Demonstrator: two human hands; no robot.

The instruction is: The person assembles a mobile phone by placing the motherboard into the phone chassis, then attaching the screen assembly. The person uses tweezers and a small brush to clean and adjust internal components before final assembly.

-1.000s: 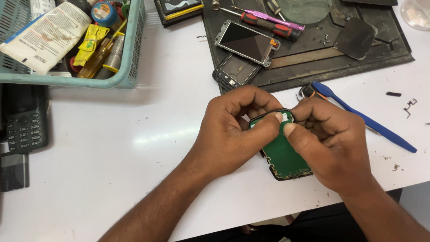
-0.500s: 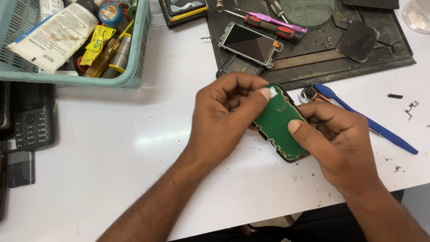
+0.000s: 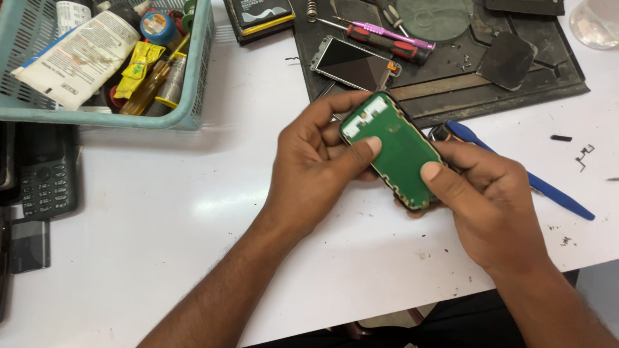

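Firstly, held thing: an opened phone body with a green circuit board (image 3: 394,149) facing up sat between both hands, above the near part of the table.
Long axis: it ran diagonally, the near end toward the person's right and the far end toward the left and the dark mat.
Left hand (image 3: 314,169): it wrapped the far end, fingers curled behind the top edge and the thumb pressed onto the board's left side.
Right hand (image 3: 488,200): it cradled the near end from below, the thumb pressed flat on the lower part of the board.
Just beyond right hand: a blue pry tool (image 3: 523,176) lay on the table, running out to the right, its inner end hidden behind the fingers.
Farther back: a dark work mat (image 3: 451,87) carried a loose phone screen (image 3: 353,62), a red-handled screwdriver (image 3: 388,42) beside a pink one (image 3: 392,29), and a dark flat panel (image 3: 507,59).
Left side: a black keypad phone (image 3: 45,173) lay at the table's edge; behind it a teal basket (image 3: 193,96) held a white tube (image 3: 71,57) and small bottles.
Surface: a white table (image 3: 155,225), lightly speckled with debris near the right edge.
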